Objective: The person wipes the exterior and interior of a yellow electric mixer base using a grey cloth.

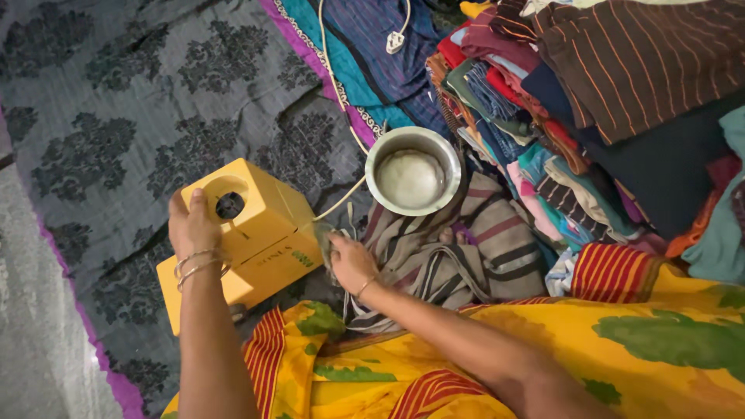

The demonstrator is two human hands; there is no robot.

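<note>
Fingers grip yellow box; right hand touches its side.

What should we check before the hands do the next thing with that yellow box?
1. Left hand grips the top of the yellow box-shaped appliance: ok.
2. Right hand sits at the appliance's side, by the white cord: ok; what it pinches: cannot tell.
3. White plug lies loose on the blue cloth, not in a socket: ok.
4. Round steel bowl stands upright beside the appliance, apart from it: ok.
5. Bowl leans against the pile of folded clothes; steadiness: cannot tell.
</note>
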